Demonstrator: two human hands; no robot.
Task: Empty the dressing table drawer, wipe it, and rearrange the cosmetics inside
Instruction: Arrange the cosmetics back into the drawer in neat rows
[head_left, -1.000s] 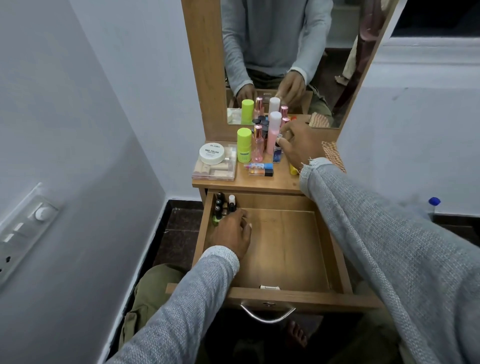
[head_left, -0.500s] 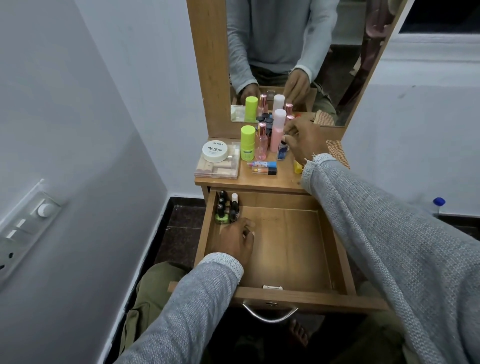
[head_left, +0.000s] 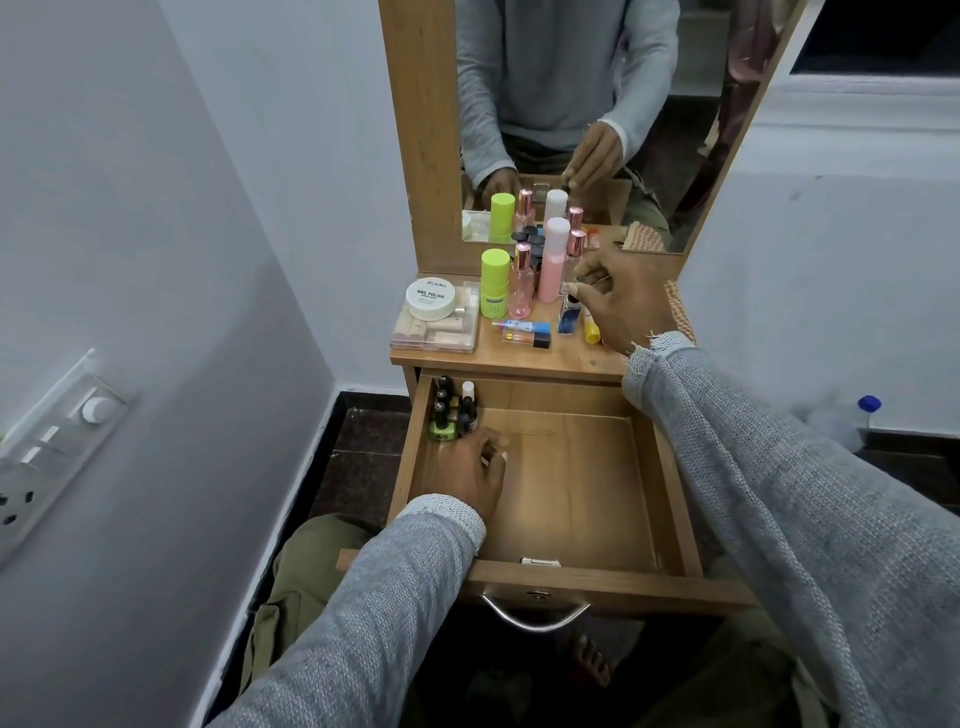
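On the tabletop, right hand (head_left: 626, 301) is pinching a small blue bottle (head_left: 570, 314); left hand (head_left: 467, 475), fingers loosely curled, is resting in the drawer (head_left: 571, 488) near nail polishes (head_left: 452, 415).

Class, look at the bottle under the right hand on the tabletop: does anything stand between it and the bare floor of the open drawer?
Nothing visible does. The right hand pinches the small blue bottle at its cap; the drawer floor below is bare, with nail polish bottles only in the back left corner.

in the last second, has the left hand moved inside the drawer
Yes, slightly. The left hand has drawn back from the nail polish bottles in the drawer's back-left corner, toward the drawer front; more of the bottles now show beyond its fingers.
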